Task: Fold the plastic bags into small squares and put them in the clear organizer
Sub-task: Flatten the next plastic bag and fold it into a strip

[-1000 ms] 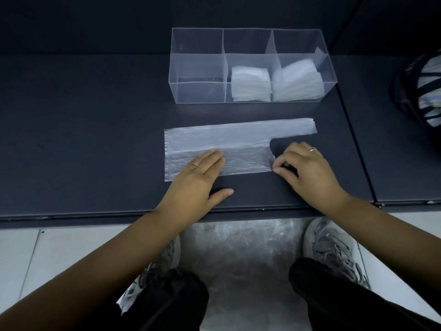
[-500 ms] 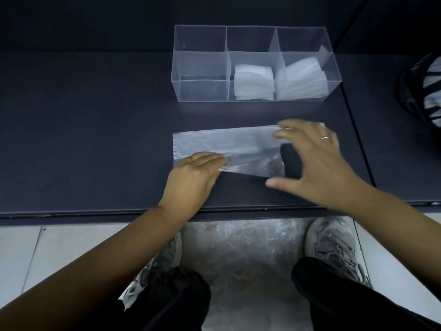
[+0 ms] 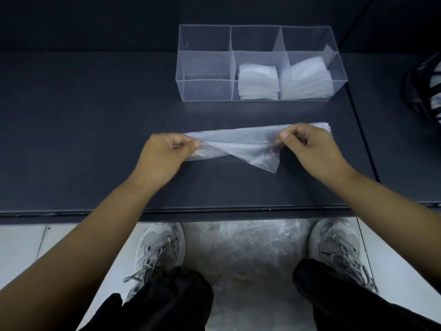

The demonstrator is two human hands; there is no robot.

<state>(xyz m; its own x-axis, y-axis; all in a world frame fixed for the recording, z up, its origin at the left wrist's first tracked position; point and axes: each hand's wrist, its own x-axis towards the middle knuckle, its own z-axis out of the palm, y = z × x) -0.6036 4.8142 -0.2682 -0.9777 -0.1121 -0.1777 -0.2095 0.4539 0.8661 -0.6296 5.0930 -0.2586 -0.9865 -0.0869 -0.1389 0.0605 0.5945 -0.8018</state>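
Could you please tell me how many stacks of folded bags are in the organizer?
2. The middle stack lies in the centre compartment of the organizer, the right stack tilts in the right-hand one. The left compartment shows none. Bags per stack cannot be counted.

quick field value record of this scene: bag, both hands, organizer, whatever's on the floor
plastic bag: long strip, held at both ends, one corner drooping
left hand: pinches its left end
right hand: pinches its right end
clear organizer: left compartment empty; middle and right hold folded squares
floor: loose plastic pile between two shoes
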